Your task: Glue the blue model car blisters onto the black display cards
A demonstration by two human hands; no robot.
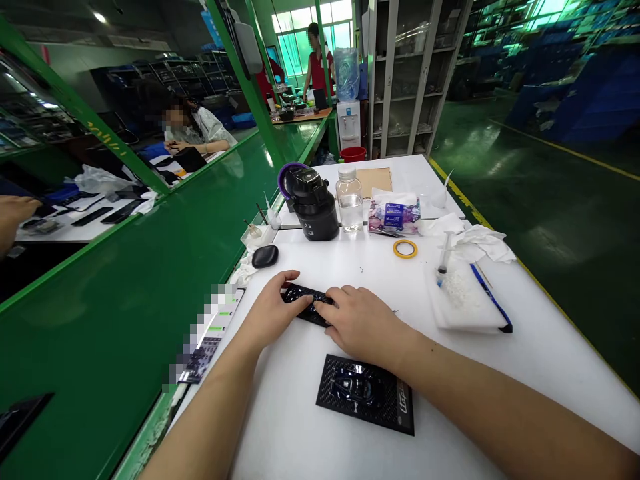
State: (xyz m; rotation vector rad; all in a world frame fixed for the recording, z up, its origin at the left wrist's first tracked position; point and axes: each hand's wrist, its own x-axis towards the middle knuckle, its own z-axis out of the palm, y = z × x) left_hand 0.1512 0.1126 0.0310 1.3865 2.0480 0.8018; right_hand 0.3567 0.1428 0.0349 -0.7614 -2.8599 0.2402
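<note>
A small black rectangular piece (300,292) with glossy dark parts lies at the middle of the white table. My left hand (274,308) grips its left end, the thumb resting on top. Over its right end is my right hand (363,323), fingers bent and pressed on it, covering much of that side. Nearer to me, partly beneath my right forearm, a glossy dark blue model car (356,387) rests on a black carbon-patterned base plate (390,417) with light lettering.
Behind my hands stand a black bottle (316,210), a clear jar (350,203) and a tissue pack (394,215). Yellow tape (405,249) lies nearby. At right, a syringe (443,260) and blue brush (490,297) rest on a white foam pad (453,313). A black mouse-shaped object (265,257) sits left.
</note>
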